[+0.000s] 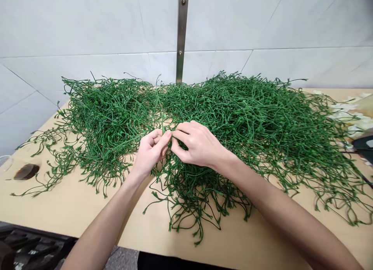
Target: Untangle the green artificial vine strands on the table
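My left hand point(153, 147) is closed in a pinch, thumb against the fingers, on a thin green plastic stem point(162, 121) that rises above the fingertips. Close beside it, the thumb and forefinger of my right hand point(199, 143) are bent into a pinch, their tips almost meeting my left thumb. What lies between the right fingertips is too small to make out. Around and under both hands spread tangled green plastic stems with small forked tips: a heap on the left point(105, 114) and a larger heap on the right point(256, 110).
The stems lie on a pale wooden table point(101, 215) against a white tiled wall point(87, 25). A metal bracket point(182, 37) is fixed to the wall. White artificial flowers point(359, 122) and a black object point(364, 147) are at the right edge. A round hole point(27, 171) opens in the tabletop on the left.
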A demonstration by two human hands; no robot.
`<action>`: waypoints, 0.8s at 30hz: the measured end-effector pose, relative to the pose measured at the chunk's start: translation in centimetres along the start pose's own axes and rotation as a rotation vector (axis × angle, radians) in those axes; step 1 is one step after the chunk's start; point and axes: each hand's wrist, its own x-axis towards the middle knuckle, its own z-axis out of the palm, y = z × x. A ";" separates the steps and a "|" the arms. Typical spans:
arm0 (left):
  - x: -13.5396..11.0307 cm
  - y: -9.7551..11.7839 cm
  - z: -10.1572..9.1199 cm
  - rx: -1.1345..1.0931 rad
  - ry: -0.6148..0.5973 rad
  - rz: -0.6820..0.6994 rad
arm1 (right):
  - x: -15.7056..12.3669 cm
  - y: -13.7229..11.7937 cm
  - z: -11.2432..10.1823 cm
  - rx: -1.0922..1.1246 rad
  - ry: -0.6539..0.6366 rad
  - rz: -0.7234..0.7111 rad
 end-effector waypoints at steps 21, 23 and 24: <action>0.2 -0.2 -0.4 -0.151 -0.141 -0.167 | 0.1 0.8 0.0 0.323 0.039 -0.031; 0.2 -0.2 -0.5 -0.178 -0.156 -0.167 | -0.1 1.3 0.0 0.351 0.026 -0.046; 0.2 -0.1 -0.5 -0.193 -0.160 -0.162 | -0.1 1.5 -0.1 0.366 0.019 -0.049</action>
